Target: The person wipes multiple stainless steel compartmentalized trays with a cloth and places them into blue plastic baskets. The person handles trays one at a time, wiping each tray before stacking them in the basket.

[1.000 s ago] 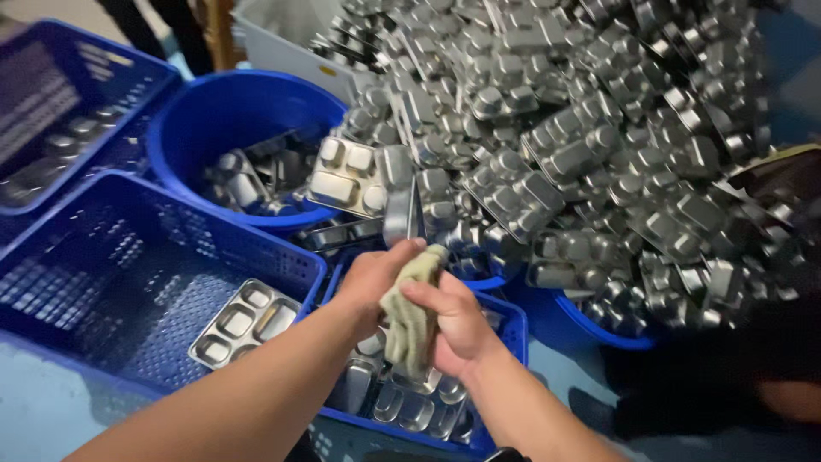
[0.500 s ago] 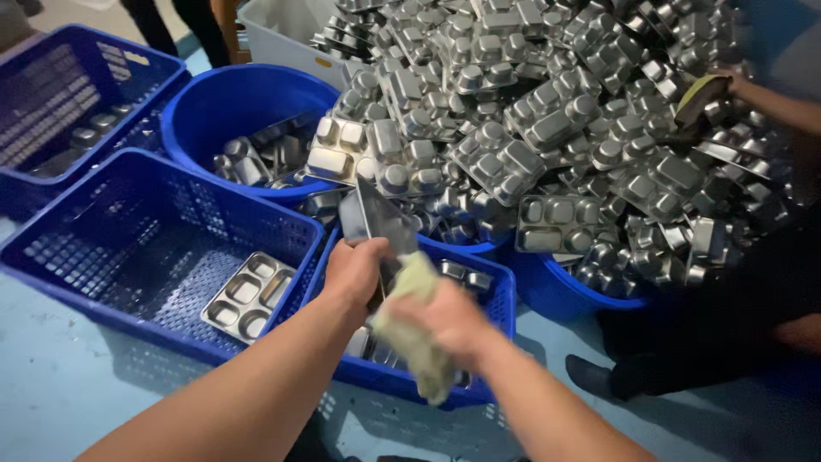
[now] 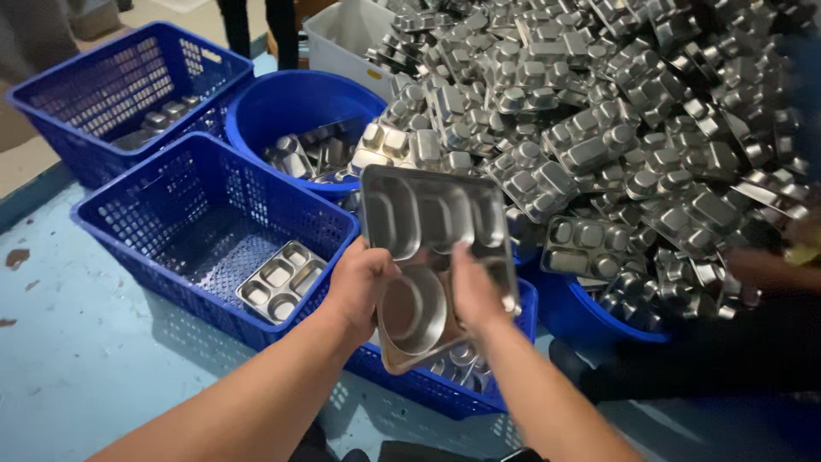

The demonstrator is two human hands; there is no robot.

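I hold a steel compartment tray [image 3: 432, 231] up in front of me, its open side facing me. My left hand [image 3: 359, 287] grips its left edge. My right hand [image 3: 475, 291] lies flat on the lower right part of the tray. No cloth shows in either hand. Below the tray sits a blue crate [image 3: 445, 389] holding more trays.
A big heap of steel trays [image 3: 599, 111] fills the right. A blue round tub [image 3: 299, 107] holds some trays. A blue crate [image 3: 171, 222] at left holds one tray [image 3: 280, 281]; another crate [image 3: 120, 85] stands behind it. Another person's hand [image 3: 800, 244] is at far right.
The tray has turned from edge-on to facing me. The pale cloth that was in my right hand is out of sight. My view has shifted right.
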